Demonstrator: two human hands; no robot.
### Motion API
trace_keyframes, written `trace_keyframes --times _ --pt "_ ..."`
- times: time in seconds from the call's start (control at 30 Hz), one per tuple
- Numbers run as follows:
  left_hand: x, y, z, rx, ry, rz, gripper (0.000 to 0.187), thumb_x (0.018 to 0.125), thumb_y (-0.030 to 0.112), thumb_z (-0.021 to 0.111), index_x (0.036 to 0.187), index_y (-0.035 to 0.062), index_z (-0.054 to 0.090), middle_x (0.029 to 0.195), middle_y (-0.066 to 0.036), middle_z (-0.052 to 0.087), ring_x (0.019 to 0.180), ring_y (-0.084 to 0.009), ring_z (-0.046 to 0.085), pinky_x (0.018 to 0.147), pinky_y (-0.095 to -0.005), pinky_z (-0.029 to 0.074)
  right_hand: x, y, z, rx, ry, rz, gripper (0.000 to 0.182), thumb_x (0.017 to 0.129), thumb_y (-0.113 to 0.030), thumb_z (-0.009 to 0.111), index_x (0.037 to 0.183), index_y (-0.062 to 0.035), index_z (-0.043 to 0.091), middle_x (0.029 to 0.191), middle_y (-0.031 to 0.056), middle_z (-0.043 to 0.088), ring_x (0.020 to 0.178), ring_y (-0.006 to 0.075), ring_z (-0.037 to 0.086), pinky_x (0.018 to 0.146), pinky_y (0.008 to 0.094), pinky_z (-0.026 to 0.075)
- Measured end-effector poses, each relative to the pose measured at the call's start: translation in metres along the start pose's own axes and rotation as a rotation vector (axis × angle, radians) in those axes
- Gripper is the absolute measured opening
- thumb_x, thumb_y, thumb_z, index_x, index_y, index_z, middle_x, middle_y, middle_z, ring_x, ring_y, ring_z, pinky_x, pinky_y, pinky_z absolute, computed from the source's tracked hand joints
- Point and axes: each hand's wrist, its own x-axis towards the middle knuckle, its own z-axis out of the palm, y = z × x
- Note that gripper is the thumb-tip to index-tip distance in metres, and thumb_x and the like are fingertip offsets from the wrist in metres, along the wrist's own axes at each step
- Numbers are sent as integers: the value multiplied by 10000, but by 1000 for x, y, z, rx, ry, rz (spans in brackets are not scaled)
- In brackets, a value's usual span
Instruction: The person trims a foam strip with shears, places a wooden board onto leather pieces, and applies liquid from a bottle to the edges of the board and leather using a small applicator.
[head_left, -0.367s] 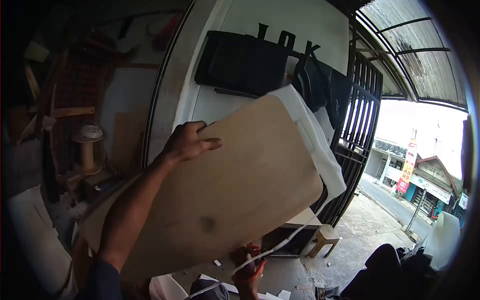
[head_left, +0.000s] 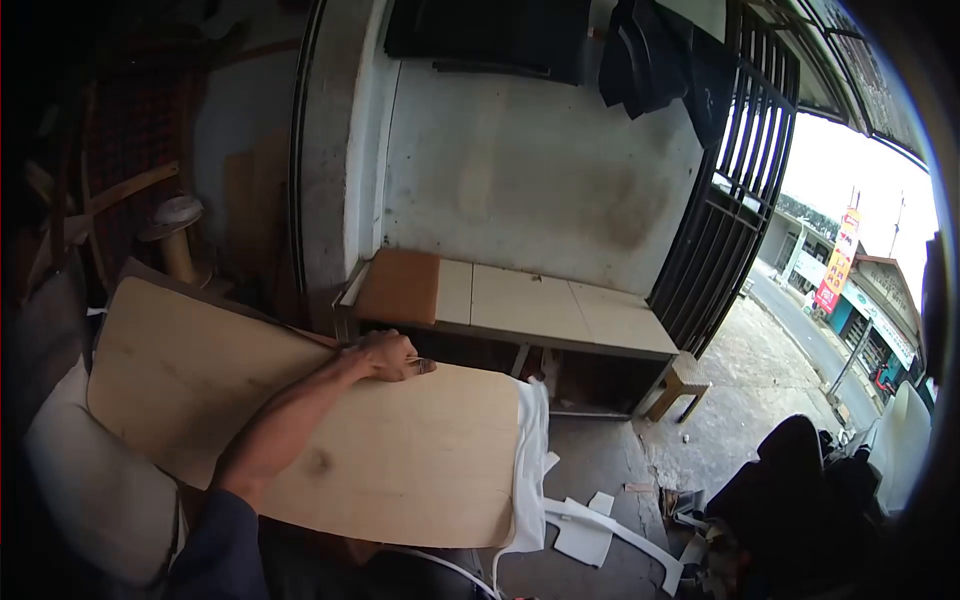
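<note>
A large thin wooden board with rounded corners slants across the lower middle of the view, a dark spot on its face. My left hand is closed on its top edge, the fingers curled over it. White fabric hangs along the board's right end, and a white cord trails below. Another part of board extends to the left, meeting the first at an angle. My right hand is out of sight, perhaps behind the board.
Against the wall stands a tiled bench with a brown pad on it. A small stool is at its right end. White scraps lie on the floor, beside a black covered object. A metal gate borders the street.
The board has come down and lies lower, with my left hand still on its edge. The bench now shows fully. My right hand, seen below the board before, has gone from view.
</note>
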Motion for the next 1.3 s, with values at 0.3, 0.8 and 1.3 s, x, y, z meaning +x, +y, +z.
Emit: trace_keyframes --times 0.3,0.8,1.3 --pt "-37 -12 184 -326 -320 -54 743 875 779 417 963 141 789 797 -137 724 887 -317 692 906 -458 514 -137 30 -154 -869 582 92 364 922 -393 668 903 -35 606 816 204 703 693 362 682 618 445 532" --pt "-171 110 258 -350 430 -22 546 831 335 731 1205 -23 557 1254 -237 519 1215 -416 495 1026 -532 391 42 -122 87 -73 406 128 308 865 -143 771 1002 7 541 880 143 685 694 186 675 547 301 550" --pt "-217 140 196 -951 157 -276 218 851 91 668 1051 5 657 955 -167 721 845 -358 707 782 -414 556 52 -228 35 -737 -358 462 391 879 -244 769 1079 55 616 907 107 728 746 161 702 636 298 576"
